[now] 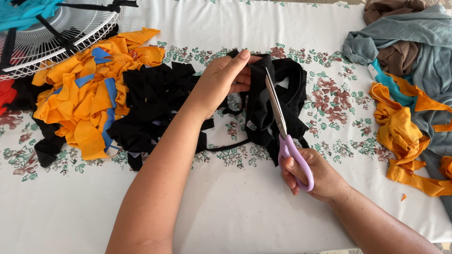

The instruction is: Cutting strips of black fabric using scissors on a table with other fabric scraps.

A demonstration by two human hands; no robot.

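**Scissors on black fabric, both hands engaged**

Scissors [284, 136], lilac-handled, gripped by the right hand [310, 176] with fingers closed through the loops; long steel blades pointing away from the body, nearly together, tips reaching up into the black garment [278, 101]. Whether any cloth sits between the blades: cannot tell from this angle.

Left hand [223, 80] closed on the upper edge of the same black garment, thumb on top, fingers curled beneath, pinching a fold just left of the blade tips and lifting it slightly off the tablecloth. Left forearm stretched diagonally across the cloth from the lower edge of the view.

Black garment lying near the middle of the floral tablecloth [235, 207], directly ahead of the scissors, bunched and partly cut, one thin black strip trailing from it toward the left arm.

Left of the scissors: a heap of black fabric strips [150, 103], and beyond that a pile of orange strips [84, 94] with blue patches mixed in. Farther left still, at the upper corner, a white wire fan guard [70, 28] with turquoise cloth draped on it.

Right of the scissors, well apart: orange cloth [400, 136] tangled along the table edge, grey-blue fabric [419, 42] heaped behind it, brown fabric on top. Tiny orange scrap [403, 197] on the tablecloth, near the right wrist.
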